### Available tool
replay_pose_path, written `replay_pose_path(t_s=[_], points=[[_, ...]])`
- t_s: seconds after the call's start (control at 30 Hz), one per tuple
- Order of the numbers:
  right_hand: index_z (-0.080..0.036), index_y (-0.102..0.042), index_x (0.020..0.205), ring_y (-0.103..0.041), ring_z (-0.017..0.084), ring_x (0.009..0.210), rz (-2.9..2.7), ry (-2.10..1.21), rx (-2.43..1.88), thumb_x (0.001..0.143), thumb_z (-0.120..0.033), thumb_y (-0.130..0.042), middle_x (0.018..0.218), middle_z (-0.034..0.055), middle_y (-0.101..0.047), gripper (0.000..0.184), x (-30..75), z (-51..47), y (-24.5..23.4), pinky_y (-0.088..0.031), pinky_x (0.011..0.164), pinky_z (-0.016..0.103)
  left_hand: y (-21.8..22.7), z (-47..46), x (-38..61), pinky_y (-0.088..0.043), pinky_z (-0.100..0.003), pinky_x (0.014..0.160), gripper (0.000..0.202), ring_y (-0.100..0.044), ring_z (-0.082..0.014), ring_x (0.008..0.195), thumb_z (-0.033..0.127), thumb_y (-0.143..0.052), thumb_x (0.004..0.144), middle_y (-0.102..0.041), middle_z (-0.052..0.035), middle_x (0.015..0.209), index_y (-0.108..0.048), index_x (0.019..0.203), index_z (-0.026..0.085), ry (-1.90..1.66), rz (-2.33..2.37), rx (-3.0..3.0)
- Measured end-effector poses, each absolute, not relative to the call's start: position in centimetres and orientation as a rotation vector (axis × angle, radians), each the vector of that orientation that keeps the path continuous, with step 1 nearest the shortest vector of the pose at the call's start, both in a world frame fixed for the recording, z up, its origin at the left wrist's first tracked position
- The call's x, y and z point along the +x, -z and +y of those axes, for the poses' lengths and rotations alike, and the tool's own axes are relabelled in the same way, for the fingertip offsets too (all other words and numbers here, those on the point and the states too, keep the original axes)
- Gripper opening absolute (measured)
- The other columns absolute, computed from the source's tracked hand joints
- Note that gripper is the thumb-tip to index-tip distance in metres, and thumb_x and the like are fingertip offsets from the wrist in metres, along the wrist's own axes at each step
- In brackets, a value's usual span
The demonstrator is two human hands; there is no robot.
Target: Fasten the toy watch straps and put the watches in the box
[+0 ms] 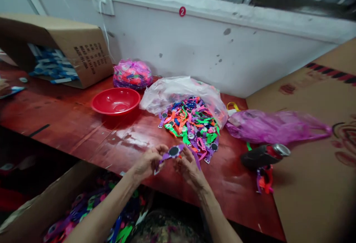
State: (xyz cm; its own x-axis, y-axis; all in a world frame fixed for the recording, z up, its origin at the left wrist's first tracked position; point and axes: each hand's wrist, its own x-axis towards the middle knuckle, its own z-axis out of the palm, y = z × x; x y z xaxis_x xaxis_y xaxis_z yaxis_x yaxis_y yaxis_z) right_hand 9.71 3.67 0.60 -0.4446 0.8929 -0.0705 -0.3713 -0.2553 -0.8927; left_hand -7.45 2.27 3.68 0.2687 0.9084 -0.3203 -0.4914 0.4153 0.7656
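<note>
A purple toy wristwatch [174, 151] with a dark round face is held between my two hands, above the table's front part. My left hand [151, 161] pinches its buckle end, and the strap's tip hangs below the fingers. My right hand [190, 167] has its fingers curled round the other end of the strap, which loops up over that hand. Just beyond my hands lies a heap of colourful watches [191, 122] in purple, orange, green and pink, spilling from a white plastic bag [164, 92].
On the red table [69, 124] stand a red bowl [116, 101], a pink bag of watches [132, 73] and a carton [89, 55] of blue-and-white packs. To the right lie a purple bag [267, 126] and a dark cylinder [257, 156]. Below left, an open box [36, 202] holds more watches.
</note>
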Motion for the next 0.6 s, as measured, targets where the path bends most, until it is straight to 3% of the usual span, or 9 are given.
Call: replay_pose_path(t_s=[0.07,0.17,0.27,0.4,0.5,0.6], points=[[-0.027,-0.050,0.119,-0.055,0.009,0.065,-1.181,-1.706,-0.747,0.080,-0.036,-0.054,0.100,0.0038,-0.060,0.040,10.8,2.9,-1.8,-0.043,0.057,0.022,-2.1,1.8,-6.8,-0.025,-0.014,0.036,0.029,-0.039,-0.0035,0.036,0.009,-0.050,0.053,-0.045,0.0061,0.053,-0.048,0.081,0.016,-0.920,0.809,0.546],[-0.022,-0.062,0.104,-0.056,0.012,0.065,-1.477,-1.489,-0.821,0.083,-0.032,-0.051,0.077,0.0025,-0.061,0.025,12.4,2.0,-3.3,-0.046,0.061,0.024,-0.5,1.9,-6.4,-0.026,-0.015,0.038,0.029,-0.041,-0.0028,0.038,0.012,-0.055,0.056,-0.048,0.0057,0.059,-0.048,0.084,0.016,-0.898,0.814,0.523],[-0.022,-0.066,0.095,-0.059,0.014,0.068,-1.502,-1.266,-0.916,0.083,-0.031,-0.052,0.082,0.0037,-0.063,0.021,13.0,1.6,-3.2,-0.048,0.063,0.026,0.3,2.3,-5.7,-0.035,-0.016,0.048,0.031,-0.048,-0.0045,0.049,0.020,-0.062,0.061,-0.054,0.0024,0.069,-0.051,0.090,0.014,-0.895,0.906,0.625],[-0.020,-0.063,0.101,-0.062,0.017,0.070,-1.324,-1.148,-1.111,0.084,-0.034,-0.050,0.077,0.0044,-0.065,0.027,12.7,2.3,-1.5,-0.052,0.070,0.032,0.9,1.7,-4.5,-0.038,-0.018,0.057,0.029,-0.052,-0.0089,0.063,0.028,-0.063,0.065,-0.057,0.0006,0.071,-0.057,0.089,0.013,-1.048,1.329,0.944],[-0.019,-0.062,0.105,-0.064,0.020,0.081,-1.331,-0.969,-1.182,0.084,-0.034,-0.050,0.091,0.0073,-0.066,0.029,12.6,2.5,-0.8,-0.051,0.079,0.036,1.0,0.3,-3.5,-0.038,-0.020,0.052,0.036,-0.052,-0.0106,0.056,0.049,-0.055,0.072,-0.054,0.0010,0.060,-0.056,0.081,0.013,-1.018,1.489,0.881],[-0.023,-0.061,0.111,-0.060,0.022,0.097,-1.506,-0.901,-1.121,0.084,-0.030,-0.049,0.107,0.0063,-0.063,0.030,12.4,1.2,-0.7,-0.047,0.090,0.036,0.7,-0.3,-2.6,-0.040,-0.021,0.047,0.052,-0.054,-0.0117,0.049,0.062,-0.044,0.074,-0.059,-0.0024,0.063,-0.053,0.090,0.013,-0.794,1.141,0.492]])
